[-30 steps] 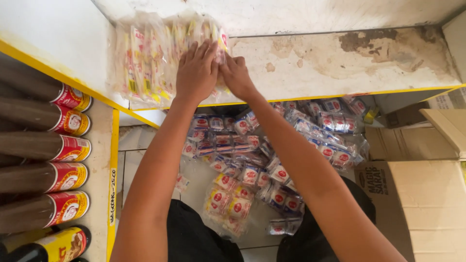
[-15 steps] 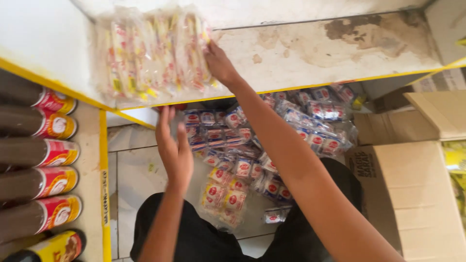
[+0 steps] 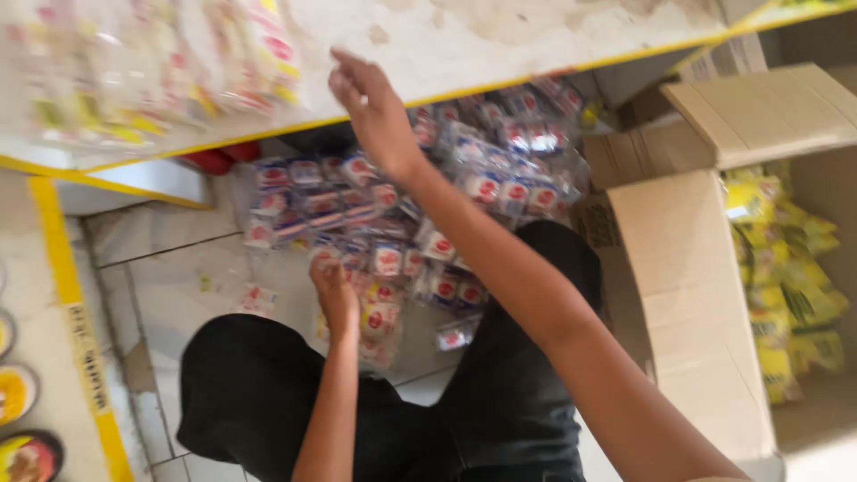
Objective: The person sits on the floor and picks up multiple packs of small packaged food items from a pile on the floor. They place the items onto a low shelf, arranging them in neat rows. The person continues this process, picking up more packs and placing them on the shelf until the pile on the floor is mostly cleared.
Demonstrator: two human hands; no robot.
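Note:
My left hand [image 3: 336,295] is down on the floor pile of clear snack packs with red and white labels [image 3: 420,223], its fingers on one pack; whether it grips the pack is blurred. My right hand [image 3: 370,103] hovers at the yellow front edge of the white shelf [image 3: 500,40], fingers apart and holding nothing. A stack of clear yellow-and-red packs [image 3: 152,71] lies on the shelf to the left of that hand, blurred.
An open cardboard box [image 3: 696,268] stands at the right, with yellow packets [image 3: 781,259] inside it. Cans [image 3: 18,393] line a yellow-edged shelf at the far left. My dark-trousered legs [image 3: 268,393] crouch over the tiled floor.
My left hand dropped from the shelf stack down to the floor pile. My right hand came off the shelf stack and shifted right. The view swung right, showing the box's contents.

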